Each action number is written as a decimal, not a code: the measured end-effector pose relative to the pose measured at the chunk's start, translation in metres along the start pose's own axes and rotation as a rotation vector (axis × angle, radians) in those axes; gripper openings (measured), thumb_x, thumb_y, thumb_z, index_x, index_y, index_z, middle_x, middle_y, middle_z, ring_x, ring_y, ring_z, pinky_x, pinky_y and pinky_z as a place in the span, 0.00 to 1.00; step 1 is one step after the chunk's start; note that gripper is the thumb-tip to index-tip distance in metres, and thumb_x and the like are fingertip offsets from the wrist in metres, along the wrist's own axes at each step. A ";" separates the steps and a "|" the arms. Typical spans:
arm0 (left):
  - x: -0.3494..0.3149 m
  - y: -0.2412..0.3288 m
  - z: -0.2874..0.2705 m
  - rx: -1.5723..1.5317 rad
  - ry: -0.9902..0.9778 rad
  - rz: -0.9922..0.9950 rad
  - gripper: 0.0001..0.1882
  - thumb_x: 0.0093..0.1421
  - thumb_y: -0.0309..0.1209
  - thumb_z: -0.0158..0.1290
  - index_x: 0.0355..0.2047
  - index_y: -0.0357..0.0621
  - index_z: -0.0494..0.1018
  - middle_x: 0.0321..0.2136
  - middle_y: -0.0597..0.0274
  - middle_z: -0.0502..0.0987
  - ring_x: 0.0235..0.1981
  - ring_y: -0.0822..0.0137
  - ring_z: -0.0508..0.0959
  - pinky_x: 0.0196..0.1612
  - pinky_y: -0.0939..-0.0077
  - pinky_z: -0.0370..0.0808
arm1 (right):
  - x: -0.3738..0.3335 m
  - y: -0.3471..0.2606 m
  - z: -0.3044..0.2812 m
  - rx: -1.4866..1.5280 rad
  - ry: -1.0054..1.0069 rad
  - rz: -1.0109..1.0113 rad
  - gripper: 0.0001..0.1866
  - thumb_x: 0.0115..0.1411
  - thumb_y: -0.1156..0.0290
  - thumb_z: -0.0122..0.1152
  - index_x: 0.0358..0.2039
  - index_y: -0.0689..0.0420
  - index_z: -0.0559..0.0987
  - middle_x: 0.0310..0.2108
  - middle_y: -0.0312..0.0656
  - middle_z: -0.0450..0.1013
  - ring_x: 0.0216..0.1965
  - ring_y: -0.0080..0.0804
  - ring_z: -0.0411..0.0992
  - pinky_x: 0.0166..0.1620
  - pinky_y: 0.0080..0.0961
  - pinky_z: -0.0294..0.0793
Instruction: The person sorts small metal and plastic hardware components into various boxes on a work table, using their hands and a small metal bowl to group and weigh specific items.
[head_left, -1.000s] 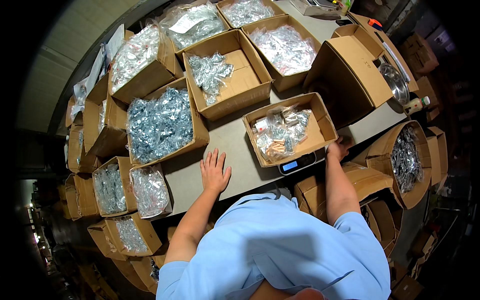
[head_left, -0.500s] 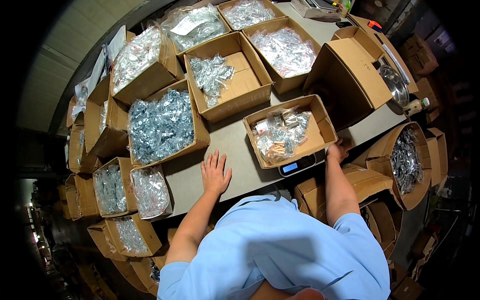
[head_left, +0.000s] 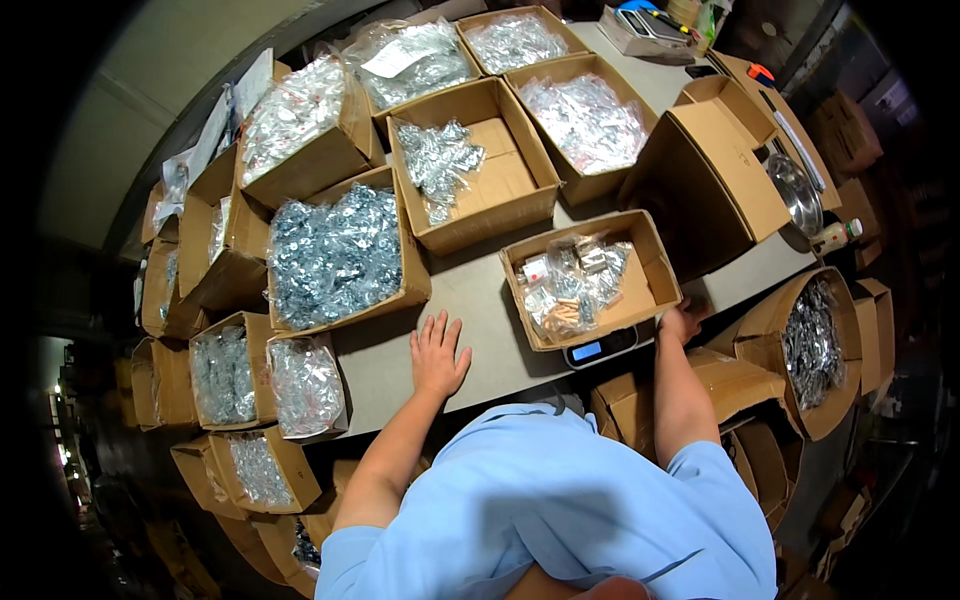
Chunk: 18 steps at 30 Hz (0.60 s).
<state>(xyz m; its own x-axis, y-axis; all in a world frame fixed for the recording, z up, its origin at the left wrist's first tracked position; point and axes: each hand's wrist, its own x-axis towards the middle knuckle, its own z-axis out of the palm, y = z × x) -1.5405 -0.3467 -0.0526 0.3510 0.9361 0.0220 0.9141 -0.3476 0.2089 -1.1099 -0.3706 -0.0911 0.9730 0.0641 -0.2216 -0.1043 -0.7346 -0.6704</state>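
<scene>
My left hand (head_left: 438,352) lies flat on the grey tabletop (head_left: 470,292), fingers spread, holding nothing. To its right, a small open cardboard box (head_left: 655,283) rests on a scale (head_left: 600,347) with a lit blue display. Inside the box are clear plastic bags of small metal parts (head_left: 590,268), copper-coloured pieces (head_left: 567,312) among them. My right hand (head_left: 680,325) is at the front table edge, beside the box's near right corner. Its fingers are partly hidden in shadow, so its grip does not show.
Cardboard boxes of bagged metal parts, such as a half-filled one (head_left: 515,205) and a full one (head_left: 340,255), crowd the table's back and left. A tall box (head_left: 690,190) stands right of the scale, near a metal bowl (head_left: 795,190) and bottle (head_left: 835,237). More boxes flank me below.
The whole view has shifted slightly, so the table and boxes sit a little lower and further right. Both hands stay in place against the table.
</scene>
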 end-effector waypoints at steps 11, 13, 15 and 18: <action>-0.007 -0.006 -0.006 0.016 0.004 -0.051 0.28 0.56 0.47 0.46 0.56 0.55 0.62 0.61 0.59 0.55 0.62 0.56 0.52 0.62 0.48 0.46 | 0.023 0.021 0.022 -0.047 0.037 -0.007 0.32 0.56 0.52 0.50 0.60 0.37 0.52 0.49 0.65 0.60 0.49 0.61 0.63 0.49 0.47 0.66; -0.001 0.000 -0.009 -0.017 -0.016 0.003 0.28 0.56 0.47 0.46 0.56 0.54 0.62 0.61 0.59 0.55 0.62 0.56 0.52 0.62 0.49 0.46 | 0.038 0.033 0.021 -0.044 0.037 -0.017 0.33 0.57 0.51 0.49 0.60 0.38 0.51 0.50 0.66 0.59 0.49 0.62 0.63 0.49 0.48 0.66; -0.005 -0.002 -0.011 -0.024 -0.004 -0.023 0.27 0.57 0.46 0.46 0.56 0.54 0.62 0.61 0.59 0.54 0.62 0.57 0.52 0.62 0.49 0.46 | 0.021 0.021 0.015 -0.034 0.018 0.007 0.34 0.57 0.50 0.48 0.61 0.39 0.50 0.51 0.66 0.57 0.50 0.63 0.63 0.50 0.48 0.66; -0.007 -0.003 -0.009 -0.025 -0.007 -0.019 0.27 0.57 0.46 0.45 0.56 0.54 0.61 0.61 0.59 0.54 0.63 0.57 0.51 0.62 0.49 0.46 | 0.017 0.011 0.010 -0.022 -0.037 0.028 0.36 0.57 0.48 0.47 0.61 0.47 0.50 0.52 0.67 0.56 0.52 0.63 0.61 0.51 0.48 0.65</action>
<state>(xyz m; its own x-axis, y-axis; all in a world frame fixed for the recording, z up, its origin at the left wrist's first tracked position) -1.5478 -0.3516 -0.0450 0.3350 0.9422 0.0105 0.9153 -0.3281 0.2338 -1.0964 -0.3707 -0.1093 0.9615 0.0678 -0.2662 -0.1266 -0.7508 -0.6483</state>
